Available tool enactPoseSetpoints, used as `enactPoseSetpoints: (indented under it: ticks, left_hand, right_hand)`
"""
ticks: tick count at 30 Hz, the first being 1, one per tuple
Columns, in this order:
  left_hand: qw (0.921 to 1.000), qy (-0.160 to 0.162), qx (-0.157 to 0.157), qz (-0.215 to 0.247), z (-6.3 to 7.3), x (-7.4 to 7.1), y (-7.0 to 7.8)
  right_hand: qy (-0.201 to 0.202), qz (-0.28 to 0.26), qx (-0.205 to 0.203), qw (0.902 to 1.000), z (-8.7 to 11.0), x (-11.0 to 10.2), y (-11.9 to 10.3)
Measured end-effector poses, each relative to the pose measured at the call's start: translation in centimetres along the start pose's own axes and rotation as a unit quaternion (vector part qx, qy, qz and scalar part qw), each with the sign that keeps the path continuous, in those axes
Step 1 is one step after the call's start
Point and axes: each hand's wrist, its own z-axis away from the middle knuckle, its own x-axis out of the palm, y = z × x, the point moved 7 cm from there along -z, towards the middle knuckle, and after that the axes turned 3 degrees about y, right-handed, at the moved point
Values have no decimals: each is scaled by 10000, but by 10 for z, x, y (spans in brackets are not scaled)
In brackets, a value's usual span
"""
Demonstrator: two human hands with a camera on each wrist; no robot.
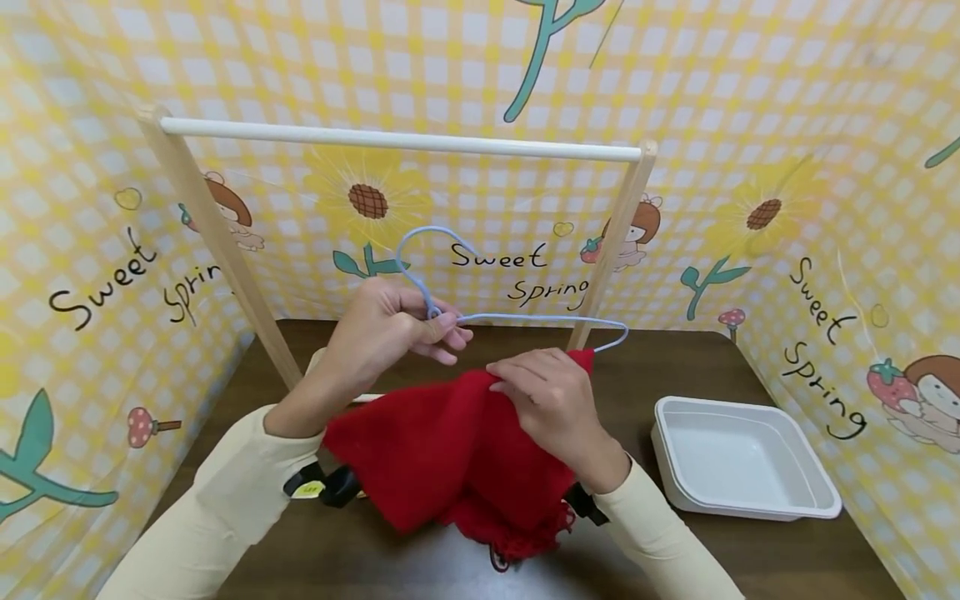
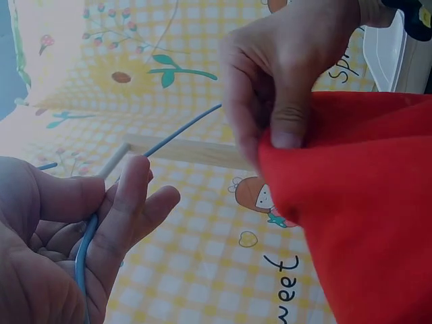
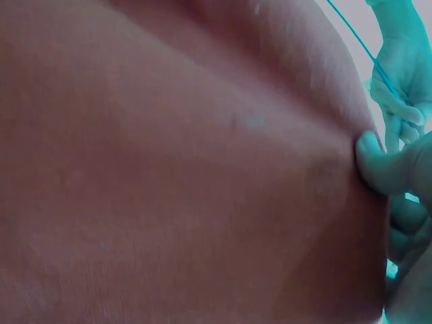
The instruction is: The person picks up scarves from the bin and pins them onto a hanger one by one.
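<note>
My left hand (image 1: 393, 325) pinches a light blue wire hanger (image 1: 540, 317) near the base of its hook, which curves up above the fingers. One arm of the hanger reaches right and bends round at its end, close to a red fringed scarf (image 1: 427, 442). My right hand (image 1: 551, 400) pinches the scarf's upper edge between thumb and fingers; in the left wrist view the thumb presses on the red cloth (image 2: 364, 175). Below the hands the scarf hangs in folds, its fringe at the bottom. Cloth hides the hanger's lower part. In the right wrist view the scarf fills most of the picture.
A wooden rack with a white top bar (image 1: 405, 139) stands behind the hands on the dark brown table (image 1: 630, 542). To the right sits a white plastic tray (image 1: 742, 458). Yellow checked cloth (image 1: 480, 58) with printed flowers surrounds the table at the back and sides.
</note>
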Motion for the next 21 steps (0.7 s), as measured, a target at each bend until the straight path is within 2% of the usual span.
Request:
enactPoseSetpoints:
  ticks: [4,8,11,15,18,21]
  left_hand:
    - [9999,25,-96,-92,2,-3,-1]
    - [9998,22,-83,-195,2,-3,3]
    - [9992,36,-105,-380,2,-2,8]
    - [9981,37,-154,-601,-1,0,12]
    - [9978,15,-158,-640,-4,2,15]
    - [9976,-5,-114,-683,-4,4,19]
  right_hand:
    - [238,-40,489,9985,1,-8,6]
    - [94,-66,599,9981,2,-9,8]
    - [-113,-122,483,9987,4,-7,6]
    - [-61,-223,241,9994,3,-2,-4]
    - [1,-262,-39,9996,-2,6,-15]
    - [-226,-58,-425,9988,-8,21,-29]
